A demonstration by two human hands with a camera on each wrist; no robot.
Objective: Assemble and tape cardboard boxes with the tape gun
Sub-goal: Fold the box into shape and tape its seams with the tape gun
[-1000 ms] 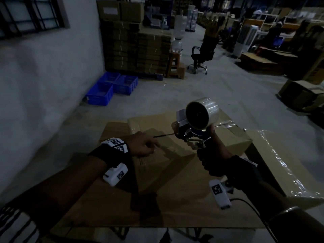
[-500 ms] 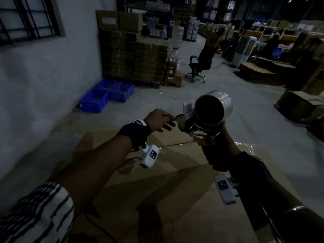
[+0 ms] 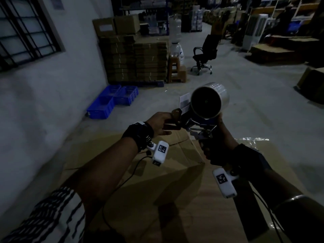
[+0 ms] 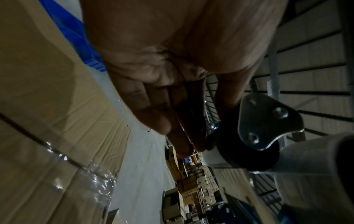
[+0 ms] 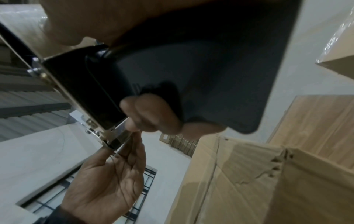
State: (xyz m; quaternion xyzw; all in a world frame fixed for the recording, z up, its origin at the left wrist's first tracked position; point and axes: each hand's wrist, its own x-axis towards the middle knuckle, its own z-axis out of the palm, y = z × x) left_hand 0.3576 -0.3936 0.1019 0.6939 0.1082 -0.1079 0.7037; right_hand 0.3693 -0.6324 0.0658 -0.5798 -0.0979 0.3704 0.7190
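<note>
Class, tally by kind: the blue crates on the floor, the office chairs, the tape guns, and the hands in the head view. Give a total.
Blue crates: 4
Office chair: 1
Tape gun: 1
Hands, left hand and right hand: 2
Total: 8

A wooden table (image 3: 201, 216) carries a flattened cardboard box (image 3: 175, 151) at its far edge, with a plastic-wrapped cardboard stack (image 3: 273, 165) just beside it.

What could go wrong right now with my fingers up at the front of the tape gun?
1. Your left hand has fingertips at the tape gun front end; any cutter there could nick them.
2. Loose tape could stick to your fingers.
3. The gun is held above the cardboard box; a slipping right hand could drop it.
</note>
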